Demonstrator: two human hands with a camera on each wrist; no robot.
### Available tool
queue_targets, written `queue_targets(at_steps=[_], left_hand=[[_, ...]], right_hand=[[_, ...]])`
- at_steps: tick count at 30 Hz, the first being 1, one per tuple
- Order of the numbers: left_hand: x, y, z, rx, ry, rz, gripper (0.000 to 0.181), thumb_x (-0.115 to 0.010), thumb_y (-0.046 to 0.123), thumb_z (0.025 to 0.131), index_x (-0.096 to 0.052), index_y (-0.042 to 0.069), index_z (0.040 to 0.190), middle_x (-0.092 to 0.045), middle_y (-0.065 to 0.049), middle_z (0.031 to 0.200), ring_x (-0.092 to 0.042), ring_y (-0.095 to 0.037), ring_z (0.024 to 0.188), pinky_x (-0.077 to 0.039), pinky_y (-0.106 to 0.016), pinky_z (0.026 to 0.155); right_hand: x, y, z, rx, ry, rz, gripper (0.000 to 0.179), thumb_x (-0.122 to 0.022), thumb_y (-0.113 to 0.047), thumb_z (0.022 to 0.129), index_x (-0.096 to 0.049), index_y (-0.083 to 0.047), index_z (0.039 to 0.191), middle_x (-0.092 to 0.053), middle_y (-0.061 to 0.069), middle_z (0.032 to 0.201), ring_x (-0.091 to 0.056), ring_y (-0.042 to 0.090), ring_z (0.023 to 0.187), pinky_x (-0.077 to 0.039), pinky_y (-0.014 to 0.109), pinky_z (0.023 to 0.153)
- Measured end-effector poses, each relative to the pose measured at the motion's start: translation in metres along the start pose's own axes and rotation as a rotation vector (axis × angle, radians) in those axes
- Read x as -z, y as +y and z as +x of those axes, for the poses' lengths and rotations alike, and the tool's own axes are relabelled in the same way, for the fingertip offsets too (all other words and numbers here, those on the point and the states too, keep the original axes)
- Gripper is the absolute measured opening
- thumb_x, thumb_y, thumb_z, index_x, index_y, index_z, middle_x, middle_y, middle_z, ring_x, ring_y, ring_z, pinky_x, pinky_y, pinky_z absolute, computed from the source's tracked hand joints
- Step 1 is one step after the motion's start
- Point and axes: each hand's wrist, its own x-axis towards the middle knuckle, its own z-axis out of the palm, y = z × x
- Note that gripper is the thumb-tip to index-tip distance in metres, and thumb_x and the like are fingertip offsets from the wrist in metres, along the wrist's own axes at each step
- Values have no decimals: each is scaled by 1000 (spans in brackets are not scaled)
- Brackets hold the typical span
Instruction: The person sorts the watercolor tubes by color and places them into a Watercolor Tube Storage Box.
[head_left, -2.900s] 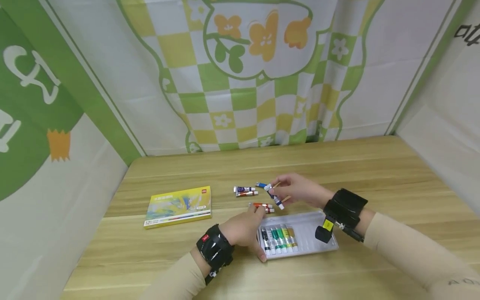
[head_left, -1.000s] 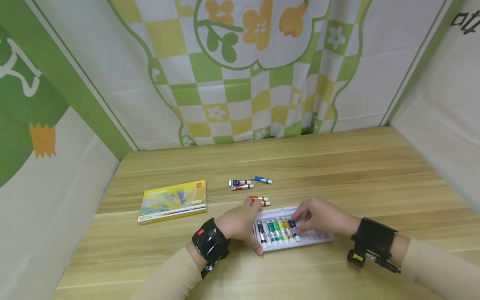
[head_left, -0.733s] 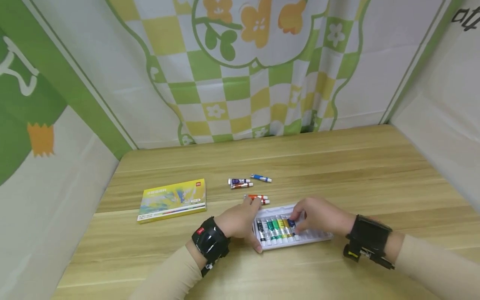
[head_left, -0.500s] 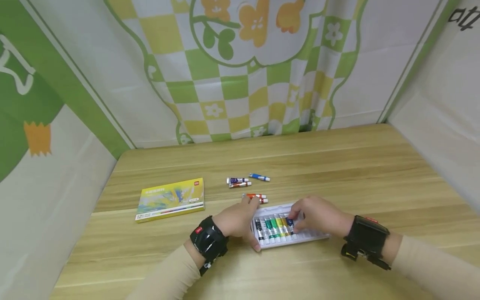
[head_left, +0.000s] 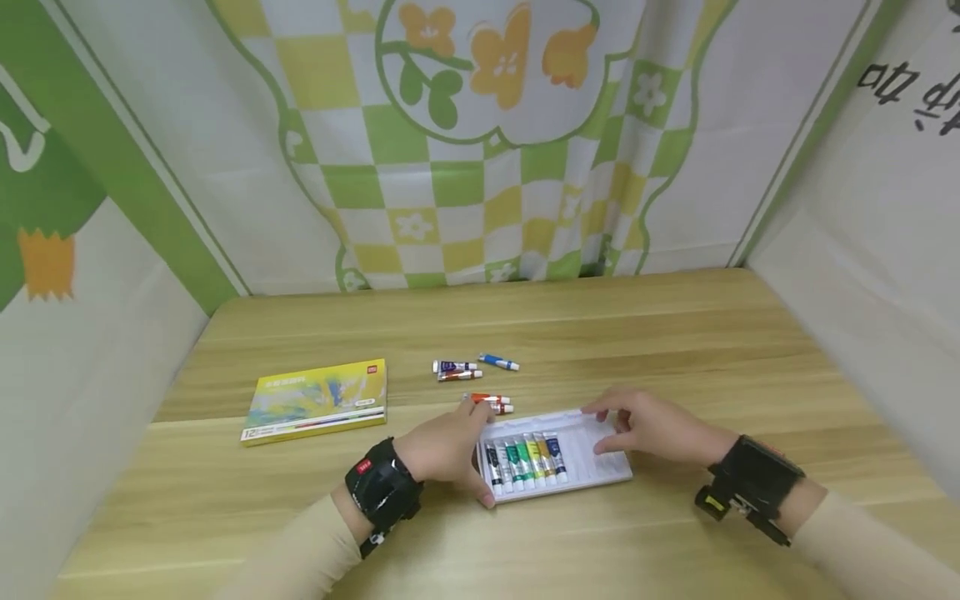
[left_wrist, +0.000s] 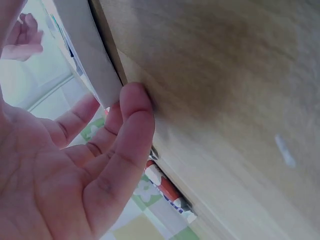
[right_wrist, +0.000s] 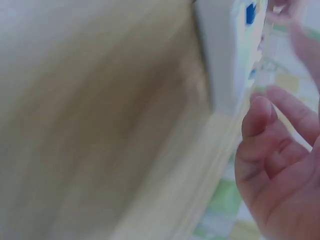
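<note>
A white plastic tray (head_left: 588, 471) lies on the wooden table, with several paint tubes side by side in its left part. The rightmost of these is a dark blue paint tube (head_left: 556, 457). My left hand (head_left: 446, 450) grips the tray's left end, thumb at the near corner and fingers around the far one; the left wrist view shows fingertips at the tray's edge. Over the tray's right end, my right hand (head_left: 660, 427) has its thumb and fingers apart, holding nothing. Just beyond the left fingertips lie an orange paint tube (head_left: 489, 398) and a red-banded paint tube (head_left: 504, 409), partly hidden.
Farther back lie a blue paint tube (head_left: 498, 362), a purple paint tube (head_left: 453, 367) and a brown paint tube (head_left: 460, 376). A yellow paint box (head_left: 315, 404) lies flat at the left. A checkered curtain (head_left: 480, 192) hangs behind the table (head_left: 600, 325).
The right hand carried the dark blue paint tube from the table into the tray, beside the others, then let go and moved right. The left hand stays on the tray.
</note>
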Motion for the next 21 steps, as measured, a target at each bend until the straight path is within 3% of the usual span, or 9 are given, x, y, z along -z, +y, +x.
queue_targets(at_steps=[3,7,10,12,15,18,21], left_hand=[[1,2,2,-9,-6,1,106,-101,39,58,-46,2,140,-51,-16,126,-59,-27,106,-53,-46,95],[5,0,0,9,-6,11,107,-101,40,57,-46,2,140,-52,-16,127,-59,-28,106,-53,-47,94],[9,-3,-5,45,-7,35,108,-102,40,55,-46,2,140,-52,-16,127,-59,-27,105,-53,-46,93],[11,-1,-6,54,-13,48,109,-102,40,55,-46,2,140,-52,-16,128,-59,-28,104,-54,-47,93],[15,2,-4,45,-61,66,109,-101,42,57,-46,3,142,-51,-20,133,-60,-30,107,-53,-48,94],[34,6,0,43,-152,72,99,-98,41,64,-49,5,142,-52,-20,139,-60,-32,113,-52,-49,95],[70,6,9,26,-215,83,75,-90,35,79,-54,4,138,-60,-16,129,-61,-29,111,-52,-46,93]], right_hand=[[3,14,-13,-15,1,-7,80,-88,-33,81,-54,5,142,-56,14,123,-49,8,73,-46,23,62],[-3,22,-16,-22,-53,-54,112,-92,-46,70,-38,8,151,-44,22,140,-54,19,98,-52,34,83],[-9,23,-7,-26,-87,-45,118,-93,-51,66,-35,6,153,-43,21,142,-50,30,120,-45,48,105],[-9,24,-3,-25,-92,-26,116,-94,-48,65,-38,5,151,-45,19,141,-48,35,128,-39,55,110],[-8,27,-4,-40,-94,-10,113,-96,-45,63,-41,5,149,-47,17,139,-49,34,128,-38,56,111],[-5,30,-9,-51,-97,-2,113,-96,-46,62,-43,6,147,-48,16,138,-49,32,126,-39,55,110],[-2,31,-15,-60,-92,7,113,-96,-46,62,-43,8,146,-49,16,136,-50,30,123,-40,55,109]])
